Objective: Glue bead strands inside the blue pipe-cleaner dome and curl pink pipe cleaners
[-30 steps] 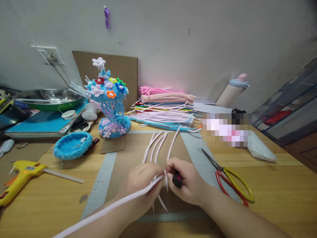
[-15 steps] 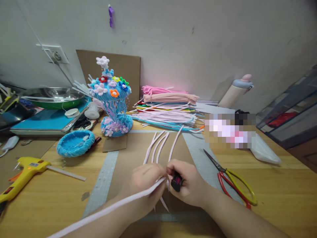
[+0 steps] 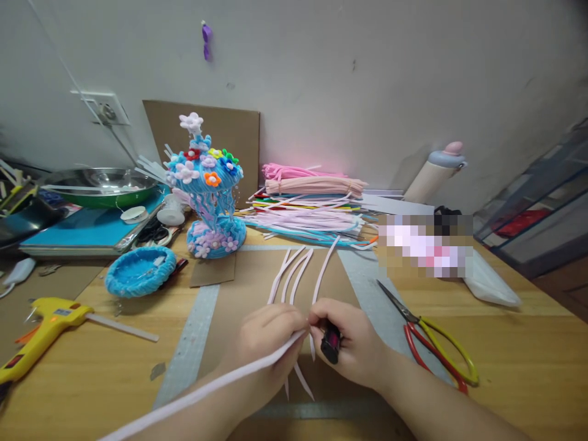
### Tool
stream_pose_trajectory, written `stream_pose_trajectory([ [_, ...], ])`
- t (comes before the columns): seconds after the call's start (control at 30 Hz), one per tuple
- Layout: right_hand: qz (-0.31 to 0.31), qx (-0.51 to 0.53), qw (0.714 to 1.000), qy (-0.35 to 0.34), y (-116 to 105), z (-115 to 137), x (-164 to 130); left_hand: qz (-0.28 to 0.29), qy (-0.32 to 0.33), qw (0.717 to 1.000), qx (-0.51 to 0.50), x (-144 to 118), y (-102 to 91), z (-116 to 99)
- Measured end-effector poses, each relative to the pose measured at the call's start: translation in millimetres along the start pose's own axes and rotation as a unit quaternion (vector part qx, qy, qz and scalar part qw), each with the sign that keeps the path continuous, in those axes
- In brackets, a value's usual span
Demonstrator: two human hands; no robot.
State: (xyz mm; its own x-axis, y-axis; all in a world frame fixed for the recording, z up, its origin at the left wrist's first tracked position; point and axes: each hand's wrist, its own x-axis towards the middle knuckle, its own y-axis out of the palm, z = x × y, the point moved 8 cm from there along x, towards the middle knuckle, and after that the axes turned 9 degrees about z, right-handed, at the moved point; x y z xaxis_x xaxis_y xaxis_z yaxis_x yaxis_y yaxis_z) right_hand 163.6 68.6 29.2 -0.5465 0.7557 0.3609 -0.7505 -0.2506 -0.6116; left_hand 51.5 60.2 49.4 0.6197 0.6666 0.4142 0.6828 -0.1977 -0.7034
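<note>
Low in the frame's centre, the left hand [image 3: 269, 343] and right hand [image 3: 351, 346] meet over a brown cardboard sheet [image 3: 257, 275] on the wooden counter [image 3: 528, 343]. The left hand's fingers are pinched on a long, fuzzy pale-pink stem [image 3: 229, 380] running off the bottom left edge. The right hand is closed around a small black tool [image 3: 331, 346] with a pink band; its shape is mostly hidden. More soft pale stems [image 3: 294, 272] fan upward from between the hands. Red-and-yellow scissors [image 3: 432, 337] lie at right, a yellow glue gun [image 3: 41, 327], cut off, at left. A patch right of centre is pixelated; no writing is legible.
</note>
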Motion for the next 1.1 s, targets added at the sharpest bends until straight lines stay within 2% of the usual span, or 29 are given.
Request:
stream_pose_trajectory([
  [0.13, -0.001, -0.005, 1.0, 0.006, 0.4, -2.3, 0.9, 0.009, -0.011, 1.0, 0.006, -2.0, 2.0, 1.4],
  [0.27, 0.002, -0.004, 1.0, 0.009, 1.3, -3.6, 1.3, -0.006, -0.017, 1.0, 0.012, -4.4, 2.4, 3.9],
  [0.67, 0.002, -0.006, 1.0, 0.004, 3.8, -4.5, 0.6, -0.005, -0.007, 1.0, 0.012, -2.7, 1.5, 2.3],
  [1.1, 0.02, 0.004, 1.0, 0.024, 6.9, -9.3, -0.3, -0.007, -0.041, 0.999, 0.022, -4.6, 3.4, 7.9],
])
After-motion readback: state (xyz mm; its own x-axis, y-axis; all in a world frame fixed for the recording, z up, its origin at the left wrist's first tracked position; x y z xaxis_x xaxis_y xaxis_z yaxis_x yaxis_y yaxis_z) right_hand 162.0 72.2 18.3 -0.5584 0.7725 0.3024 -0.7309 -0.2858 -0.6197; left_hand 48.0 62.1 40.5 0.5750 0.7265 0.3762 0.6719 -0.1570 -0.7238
